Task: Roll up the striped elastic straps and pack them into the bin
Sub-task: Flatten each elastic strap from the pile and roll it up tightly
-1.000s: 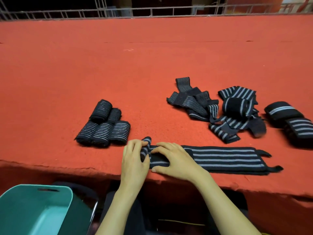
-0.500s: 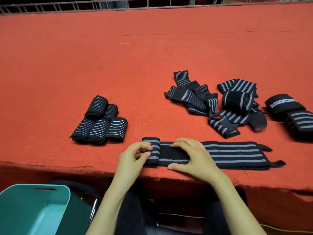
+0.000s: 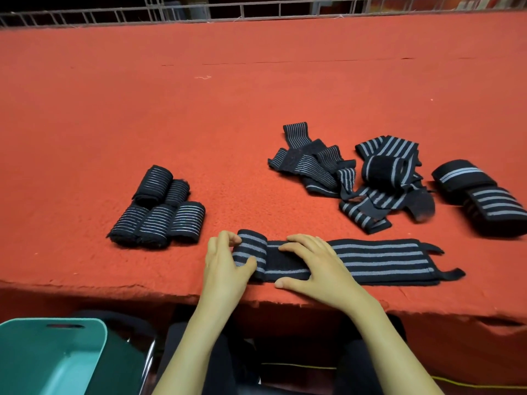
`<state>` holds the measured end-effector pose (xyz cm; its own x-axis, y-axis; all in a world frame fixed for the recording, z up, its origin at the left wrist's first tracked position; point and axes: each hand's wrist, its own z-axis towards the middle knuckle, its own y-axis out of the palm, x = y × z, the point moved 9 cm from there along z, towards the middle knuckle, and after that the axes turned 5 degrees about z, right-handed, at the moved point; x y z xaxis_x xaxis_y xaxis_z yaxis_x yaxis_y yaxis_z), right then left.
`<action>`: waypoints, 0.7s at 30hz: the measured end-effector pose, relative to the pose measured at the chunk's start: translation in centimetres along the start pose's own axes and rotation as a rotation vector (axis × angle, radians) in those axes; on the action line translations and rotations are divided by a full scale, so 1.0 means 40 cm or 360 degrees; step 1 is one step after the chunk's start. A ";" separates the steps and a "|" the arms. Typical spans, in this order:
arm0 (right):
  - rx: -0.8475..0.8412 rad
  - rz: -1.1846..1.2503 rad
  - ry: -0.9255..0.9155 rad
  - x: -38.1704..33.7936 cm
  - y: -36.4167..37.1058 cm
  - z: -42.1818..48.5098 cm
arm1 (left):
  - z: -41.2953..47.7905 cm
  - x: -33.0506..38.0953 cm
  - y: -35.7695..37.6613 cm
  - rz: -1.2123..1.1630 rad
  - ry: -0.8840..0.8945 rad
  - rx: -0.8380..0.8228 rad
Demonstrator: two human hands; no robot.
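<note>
We have the strap (image 3: 356, 259) lying flat along the near edge of the red tabletop (image 3: 228, 109), its long axis running left to right across us. The rolled start (image 3: 251, 250) sits at its left end, and the loose tabbed tail points off to our right — so the roll has to travel rightward. Our left hand (image 3: 225, 266) is the nearer one to the roll: fingers curled over its top and thumb against its near side, pinching it lightly. Our right hand (image 3: 316, 265) lies open and flat just beside the roll, palm pressing the dark patch of the strap onto the tabletop and gripping nothing. The bin (image 3: 54, 354) waits below the tabletop edge at our lower left — well apart from the strap. Five finished rolls (image 3: 159, 212) stand near our left hand, and the unrolled pile (image 3: 350, 178) lies beyond our right.
</note>
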<state>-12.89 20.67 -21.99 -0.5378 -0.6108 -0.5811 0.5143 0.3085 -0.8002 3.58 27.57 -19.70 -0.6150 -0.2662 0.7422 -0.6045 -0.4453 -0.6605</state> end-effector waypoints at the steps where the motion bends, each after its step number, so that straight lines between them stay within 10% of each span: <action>1: -0.0018 -0.0005 0.0014 0.008 -0.002 -0.002 | -0.003 0.015 0.004 0.0029 0.0039 0.0009; 21: 0.0137 0.0087 0.0171 0.107 -0.077 -0.063 | -0.058 0.196 0.121 -0.0133 0.0594 -0.0048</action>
<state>-18.46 18.93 -22.39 -0.5732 -0.5120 -0.6398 0.5977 0.2728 -0.7539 -5.35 25.32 -17.33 -0.7017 0.1018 0.7051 -0.6714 -0.4256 -0.6067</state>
